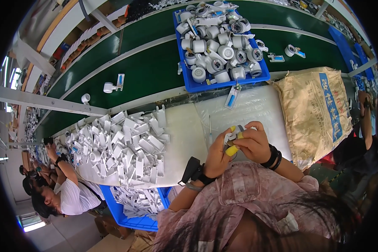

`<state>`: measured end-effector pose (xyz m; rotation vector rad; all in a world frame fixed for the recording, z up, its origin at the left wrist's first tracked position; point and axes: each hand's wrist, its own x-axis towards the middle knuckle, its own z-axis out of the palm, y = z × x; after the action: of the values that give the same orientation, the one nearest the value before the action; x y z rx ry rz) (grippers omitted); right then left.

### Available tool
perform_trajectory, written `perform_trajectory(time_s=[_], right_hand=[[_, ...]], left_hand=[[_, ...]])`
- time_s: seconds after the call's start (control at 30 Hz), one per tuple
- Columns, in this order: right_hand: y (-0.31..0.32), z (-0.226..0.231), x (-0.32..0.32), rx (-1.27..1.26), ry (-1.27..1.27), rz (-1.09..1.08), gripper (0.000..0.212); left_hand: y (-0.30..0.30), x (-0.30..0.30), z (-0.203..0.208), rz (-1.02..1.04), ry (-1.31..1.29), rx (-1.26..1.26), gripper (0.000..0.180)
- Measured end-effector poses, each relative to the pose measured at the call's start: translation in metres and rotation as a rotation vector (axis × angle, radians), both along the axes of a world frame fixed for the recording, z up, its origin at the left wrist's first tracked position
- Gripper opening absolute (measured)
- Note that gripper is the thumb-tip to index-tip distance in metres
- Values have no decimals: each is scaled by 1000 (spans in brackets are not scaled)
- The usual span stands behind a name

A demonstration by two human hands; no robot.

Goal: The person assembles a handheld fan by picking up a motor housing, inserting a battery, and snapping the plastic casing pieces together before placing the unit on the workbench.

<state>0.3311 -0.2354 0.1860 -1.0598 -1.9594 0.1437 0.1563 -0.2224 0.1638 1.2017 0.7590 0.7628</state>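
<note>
My left hand (216,154) and my right hand (256,143) meet in front of me over the work surface. Between their fingertips is a small white and grey plastic part (238,129), mostly hidden by the fingers. Both hands are closed on it. Yellow coverings (231,150) wrap some fingertips. Just beyond my left hand, a thin tool (210,128) that looks like a screwdriver lies on the pale tabletop (182,130). To the left spreads a heap of white plastic channel-shaped pieces (128,143).
A blue crate (227,86) full of white round-headed assemblies stands ahead, partly over the green conveyor (151,63). A brown paper sack (300,113) lies right. Below the heap, another blue bin (132,221) holds white pieces. Co-workers (75,193) are at the left and right.
</note>
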Motion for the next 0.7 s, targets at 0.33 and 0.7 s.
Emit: perform_trajectory(time_s=[0.33, 0.7], right_hand=[[-1, 5, 7, 10, -48, 56, 26], [-5, 7, 8, 19, -96, 60, 23]], left_hand=[[-3, -1, -4, -38, 11, -19, 47], [-11, 4, -2, 10, -8, -39, 41]])
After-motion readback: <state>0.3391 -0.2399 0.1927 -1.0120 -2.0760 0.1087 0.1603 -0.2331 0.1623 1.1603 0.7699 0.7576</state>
